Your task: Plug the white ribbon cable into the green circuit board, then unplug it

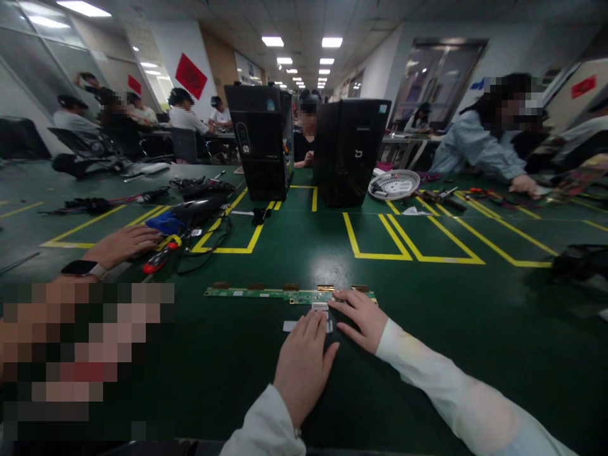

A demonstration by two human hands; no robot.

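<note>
A long, narrow green circuit board (259, 293) lies crosswise in front of me, with several copper-brown tabs along its far edge. My right hand (363, 316) rests over the board's right part, its fingers stretched out and the fingertips at the board. My left hand (304, 364) lies palm down just in front of the board, fingers straight and side by side. Its fingertips are on a white flat strip (289, 326) and beside a white connector (320, 306) at the board's near edge. Part of the strip is hidden under those fingers.
Two black computer towers (259, 142) stand behind the board. At left, a co-worker's hand (126, 244) with a watch reaches near a red-handled screwdriver (161, 258) and black cables. A white basket (394, 183) holds small parts. Yellow tape (380, 256) marks the green table.
</note>
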